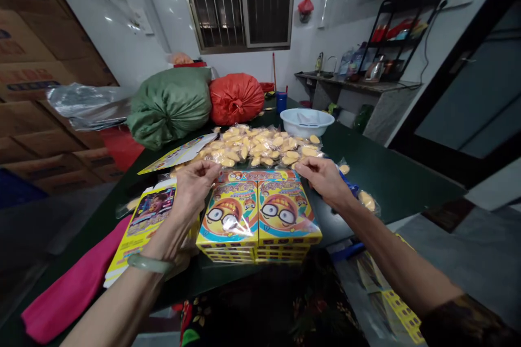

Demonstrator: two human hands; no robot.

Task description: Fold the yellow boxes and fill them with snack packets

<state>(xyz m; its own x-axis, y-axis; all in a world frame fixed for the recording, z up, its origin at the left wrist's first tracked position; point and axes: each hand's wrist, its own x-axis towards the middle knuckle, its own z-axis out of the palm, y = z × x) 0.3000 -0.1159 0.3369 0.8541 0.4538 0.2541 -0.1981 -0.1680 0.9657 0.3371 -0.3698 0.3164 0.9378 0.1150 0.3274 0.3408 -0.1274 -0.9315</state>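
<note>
Two side-by-side stacks of small yellow boxes with a cartoon face in glasses [230, 217] [285, 214] stand before me at the table's near edge. Behind their tops runs a narrow printed strip [260, 175]. My left hand [195, 187] is closed in a pinch at the strip's left end. At its right end, my right hand [321, 176] pinches in the same way. What lies between the fingertips is too small to make out. A green bangle [150, 263] circles my left wrist. Flat printed yellow cartons [148, 222] lie beside my left forearm.
Beyond the boxes spreads a pile of wrapped yellow oval pieces [260, 143]. Behind it sit a green sack [171, 103], a red sack [236, 98] and a white basin [307, 122]. Pink cloth [77, 287] lies at left; cardboard cartons [36, 76] are stacked beyond the table [391, 173].
</note>
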